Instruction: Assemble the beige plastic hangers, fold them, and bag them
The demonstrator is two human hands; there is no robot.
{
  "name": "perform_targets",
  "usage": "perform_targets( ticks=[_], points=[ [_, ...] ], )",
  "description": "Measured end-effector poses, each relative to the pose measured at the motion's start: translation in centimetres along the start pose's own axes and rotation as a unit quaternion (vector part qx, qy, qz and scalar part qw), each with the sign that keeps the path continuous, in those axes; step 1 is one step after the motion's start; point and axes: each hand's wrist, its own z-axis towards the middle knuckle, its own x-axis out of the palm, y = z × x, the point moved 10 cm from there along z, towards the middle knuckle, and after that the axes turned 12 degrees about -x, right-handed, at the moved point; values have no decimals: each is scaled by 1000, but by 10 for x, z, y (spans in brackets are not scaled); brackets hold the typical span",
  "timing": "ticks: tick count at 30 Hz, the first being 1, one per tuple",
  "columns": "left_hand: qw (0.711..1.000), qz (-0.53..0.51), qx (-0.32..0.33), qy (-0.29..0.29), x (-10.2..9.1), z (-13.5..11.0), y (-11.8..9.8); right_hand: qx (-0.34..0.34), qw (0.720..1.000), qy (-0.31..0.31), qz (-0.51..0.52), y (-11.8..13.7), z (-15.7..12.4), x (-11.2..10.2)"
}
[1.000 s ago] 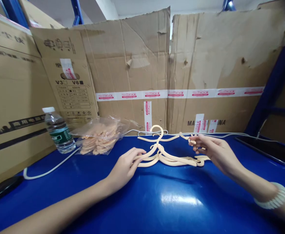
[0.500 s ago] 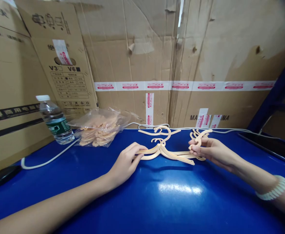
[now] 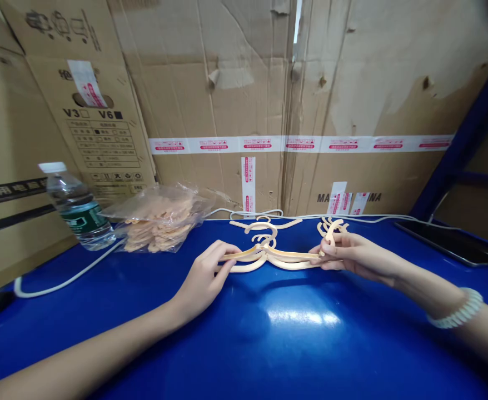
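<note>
The upper hanger [image 3: 264,248] is over the bench [image 3: 244,344] at twelve o'clock; your left hand [image 3: 207,271] pinches its nine-o'clock end; your right hand [image 3: 352,253] pinches a hooked piece [image 3: 332,229] near its three-o'clock end; best steady the left and line the piece up squarely.

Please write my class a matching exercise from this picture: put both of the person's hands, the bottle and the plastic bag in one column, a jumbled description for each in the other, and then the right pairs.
Column 1
1. Left hand
2. Right hand
3. Bottle
4. Plastic bag

Column 2
A. Has a white cap and green label
B. Holds a small hooked piece
C. Clear, with tan parts inside
D. Grips a hanger at the end nearer the bottle

Right pairs: 1-D, 2-B, 3-A, 4-C
</note>
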Motion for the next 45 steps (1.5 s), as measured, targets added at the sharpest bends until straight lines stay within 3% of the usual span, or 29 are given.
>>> perform_targets(
  ticks=[6,15,19,30,45],
  points=[
    [1000,4,4,0,0,0,0,12,999,-8,39,-4,1,2],
    [1000,9,11,12,3,-1,-4,-35,998,-53,-1,-8,5,-11],
    [1000,9,16,15,3,-1,-5,-85,990,-106,-39,1,3,-16],
    [1000,16,13,13,4,-3,-4,-134,977,-134,-94,28,-3,-10],
    [999,21,25,12,3,-2,-7,-155,974,-149,-76,32,-5,-6]
  ],
)
